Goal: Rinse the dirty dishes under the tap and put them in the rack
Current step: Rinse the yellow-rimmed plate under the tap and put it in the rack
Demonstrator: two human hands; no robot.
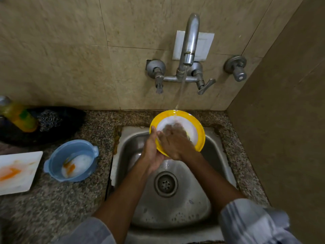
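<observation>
The plate (198, 136) held between both hands has a bright yellow rim and a white centre. Left of the hands, the bowl (70, 160) is pale blue with white and orange smears inside, and the square plate (17, 171) beyond it is white, streaked orange. The bench (70, 199) is speckled brown and grey granite. The sink (175, 208) below the hands is dull silver. The wall tiles (61, 50) are mottled beige. Both sleeves (249, 224) are grey.
</observation>
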